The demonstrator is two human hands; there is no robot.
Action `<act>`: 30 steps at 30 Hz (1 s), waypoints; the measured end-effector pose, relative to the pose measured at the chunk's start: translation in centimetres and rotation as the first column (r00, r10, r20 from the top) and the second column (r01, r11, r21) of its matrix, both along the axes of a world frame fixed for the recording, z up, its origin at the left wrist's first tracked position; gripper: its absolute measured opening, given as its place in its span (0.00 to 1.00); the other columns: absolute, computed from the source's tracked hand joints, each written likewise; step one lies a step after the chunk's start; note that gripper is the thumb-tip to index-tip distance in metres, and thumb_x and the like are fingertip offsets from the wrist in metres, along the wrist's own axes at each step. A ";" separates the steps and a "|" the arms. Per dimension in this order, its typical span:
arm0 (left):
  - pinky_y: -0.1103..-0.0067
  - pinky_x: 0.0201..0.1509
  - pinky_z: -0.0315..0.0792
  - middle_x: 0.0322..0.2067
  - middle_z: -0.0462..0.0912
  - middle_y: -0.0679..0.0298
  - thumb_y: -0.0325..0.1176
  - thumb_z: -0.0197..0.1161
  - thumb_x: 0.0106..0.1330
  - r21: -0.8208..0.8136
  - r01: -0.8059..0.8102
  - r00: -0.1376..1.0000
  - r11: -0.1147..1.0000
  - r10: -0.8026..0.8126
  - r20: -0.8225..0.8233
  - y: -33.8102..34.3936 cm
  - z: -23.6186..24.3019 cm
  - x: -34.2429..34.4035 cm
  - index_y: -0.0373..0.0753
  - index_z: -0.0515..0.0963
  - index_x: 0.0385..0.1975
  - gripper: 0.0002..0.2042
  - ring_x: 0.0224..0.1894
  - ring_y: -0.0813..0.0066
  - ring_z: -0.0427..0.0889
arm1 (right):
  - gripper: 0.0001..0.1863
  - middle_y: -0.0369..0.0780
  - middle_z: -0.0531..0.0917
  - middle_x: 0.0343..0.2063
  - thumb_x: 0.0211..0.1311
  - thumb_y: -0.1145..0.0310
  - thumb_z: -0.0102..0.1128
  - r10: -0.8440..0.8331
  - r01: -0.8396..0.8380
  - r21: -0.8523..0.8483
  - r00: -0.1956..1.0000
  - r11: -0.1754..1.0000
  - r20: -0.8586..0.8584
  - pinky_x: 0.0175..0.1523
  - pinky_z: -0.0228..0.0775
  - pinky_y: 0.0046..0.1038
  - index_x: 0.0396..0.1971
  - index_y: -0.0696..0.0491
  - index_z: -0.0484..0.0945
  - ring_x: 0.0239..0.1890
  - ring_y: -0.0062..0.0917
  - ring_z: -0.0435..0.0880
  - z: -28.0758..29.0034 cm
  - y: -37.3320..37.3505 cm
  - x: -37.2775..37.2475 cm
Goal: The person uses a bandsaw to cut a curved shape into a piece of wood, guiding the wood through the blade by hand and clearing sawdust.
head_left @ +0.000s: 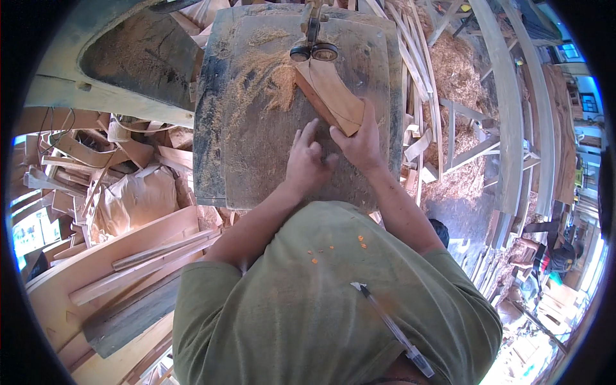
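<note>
A thick wooden block (pixel 333 93) with a pencilled curve lies on the sawdust-strewn table of a bandsaw (pixel 256 141). Its far end meets the blade area just below two round guide wheels (pixel 313 52); the blade itself is too thin to make out clearly. My right hand (pixel 362 141) grips the block's near end, thumb on the left side and fingers along the right. To the left, my left hand (pixel 311 159) hovers over or rests on the table with its fingers apart. It holds nothing and is separate from the block.
The saw's pale curved frame (pixel 70 96) rises at the left. Wood offcuts (pixel 83 151) and a full sack (pixel 136 199) crowd the left side. Long thin strips (pixel 420 58) stand along the table's right edge, beside a heap of shavings (pixel 459 77). A pen (pixel 391 327) hangs on my shirt.
</note>
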State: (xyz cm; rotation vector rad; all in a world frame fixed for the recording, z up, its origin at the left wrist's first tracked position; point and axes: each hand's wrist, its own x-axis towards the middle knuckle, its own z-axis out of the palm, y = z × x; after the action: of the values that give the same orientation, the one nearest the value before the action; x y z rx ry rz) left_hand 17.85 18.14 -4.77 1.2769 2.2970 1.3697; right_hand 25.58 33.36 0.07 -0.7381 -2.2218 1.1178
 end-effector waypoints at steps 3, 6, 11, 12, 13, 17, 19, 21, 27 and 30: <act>0.51 0.74 0.64 0.66 0.71 0.38 0.32 0.72 0.52 -0.098 -0.014 0.977 0.995 -0.007 -0.213 1.1 1.7 1.3 0.26 0.80 0.37 0.17 0.70 0.40 0.71 | 0.45 0.58 0.76 0.53 0.49 0.68 0.76 0.000 0.000 -0.044 1.000 0.999 0.005 0.62 0.72 0.45 0.65 0.63 0.61 0.58 0.56 0.78 0.6 -0.4 -0.2; 0.46 0.76 0.58 0.63 0.74 0.43 0.29 0.70 0.52 -0.094 -0.041 0.986 0.995 0.025 -0.163 2.1 1.1 0.8 0.27 0.81 0.38 0.15 0.71 0.43 0.69 | 0.45 0.59 0.76 0.54 0.49 0.69 0.76 0.002 -0.002 0.005 0.999 1.000 -0.043 0.63 0.71 0.44 0.65 0.65 0.60 0.58 0.56 0.78 -0.1 -0.5 -0.4; 0.47 0.76 0.59 0.57 0.79 0.45 0.26 0.67 0.56 -0.077 -0.064 0.989 0.995 0.052 -0.141 2.4 -0.3 0.2 0.28 0.82 0.39 0.12 0.69 0.42 0.71 | 0.45 0.58 0.76 0.54 0.49 0.69 0.75 -0.014 0.015 0.003 0.999 1.000 -0.046 0.63 0.71 0.44 0.65 0.65 0.60 0.59 0.53 0.78 -0.3 -1.0 -0.4; 0.47 0.76 0.59 0.57 0.79 0.45 0.26 0.67 0.56 -0.077 -0.071 0.988 0.995 0.060 -0.143 2.4 -0.6 0.3 0.28 0.82 0.39 0.12 0.69 0.42 0.71 | 0.44 0.57 0.76 0.54 0.49 0.69 0.75 -0.012 0.011 -0.016 0.997 1.000 -0.070 0.63 0.71 0.43 0.65 0.65 0.61 0.59 0.52 0.78 -0.4 -1.1 -0.5; 0.47 0.76 0.58 0.57 0.78 0.46 0.26 0.68 0.55 -0.071 -0.073 0.985 0.995 0.061 -0.161 2.3 -0.9 0.3 0.30 0.82 0.39 0.12 0.69 0.42 0.71 | 0.44 0.57 0.76 0.54 0.49 0.69 0.75 -0.005 0.004 -0.016 0.997 1.000 -0.072 0.63 0.71 0.43 0.65 0.65 0.61 0.59 0.52 0.78 -0.5 -1.1 -0.5; 0.49 0.75 0.62 0.54 0.81 0.48 0.25 0.69 0.55 -0.035 -0.091 0.981 0.995 0.083 -0.177 2.4 -0.4 0.3 0.32 0.81 0.36 0.10 0.65 0.43 0.76 | 0.44 0.56 0.76 0.54 0.49 0.69 0.75 -0.022 0.020 -0.014 0.995 1.000 -0.093 0.64 0.70 0.43 0.65 0.65 0.61 0.59 0.51 0.78 -1.1 -1.0 -0.5; 0.52 0.73 0.66 0.51 0.83 0.50 0.26 0.70 0.55 -0.040 -0.066 0.978 0.997 0.057 -0.199 2.1 0.2 -0.5 0.34 0.81 0.35 0.09 0.62 0.45 0.79 | 0.44 0.56 0.76 0.54 0.50 0.69 0.75 -0.028 0.027 -0.014 0.995 1.000 -0.096 0.64 0.70 0.42 0.65 0.65 0.61 0.59 0.51 0.78 -1.1 -1.0 -0.6; 0.55 0.71 0.70 0.49 0.85 0.53 0.27 0.71 0.54 -0.044 -0.042 0.975 0.998 0.031 -0.220 1.9 0.3 -1.5 0.35 0.81 0.34 0.09 0.60 0.48 0.82 | 0.45 0.57 0.76 0.55 0.50 0.69 0.76 -0.023 0.022 -0.021 0.996 1.000 -0.080 0.65 0.70 0.42 0.66 0.65 0.61 0.60 0.51 0.78 -0.9 -0.9 -0.6; 0.62 0.64 0.77 0.43 0.87 0.61 0.32 0.74 0.53 -0.020 -0.014 0.924 1.000 0.005 -0.382 2.0 0.6 -2.1 0.38 0.81 0.30 0.10 0.54 0.59 0.86 | 0.45 0.54 0.78 0.55 0.51 0.70 0.77 -0.015 0.016 0.012 0.998 1.000 -0.063 0.64 0.71 0.38 0.67 0.64 0.60 0.59 0.43 0.80 -1.2 -0.4 -0.5; 0.62 0.64 0.77 0.42 0.87 0.61 0.32 0.74 0.52 -0.012 -0.013 0.932 1.000 0.007 -0.362 2.1 0.7 -2.1 0.38 0.81 0.30 0.10 0.53 0.58 0.86 | 0.45 0.54 0.78 0.54 0.51 0.71 0.77 -0.015 0.018 0.041 0.996 0.999 -0.086 0.64 0.71 0.38 0.67 0.64 0.60 0.59 0.43 0.80 -1.2 -0.4 -0.6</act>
State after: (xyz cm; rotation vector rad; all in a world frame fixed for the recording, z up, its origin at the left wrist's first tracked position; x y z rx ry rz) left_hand 15.75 20.28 -4.12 1.6334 2.5401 1.1999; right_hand 25.01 32.98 -1.10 -0.6771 -2.1565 1.0721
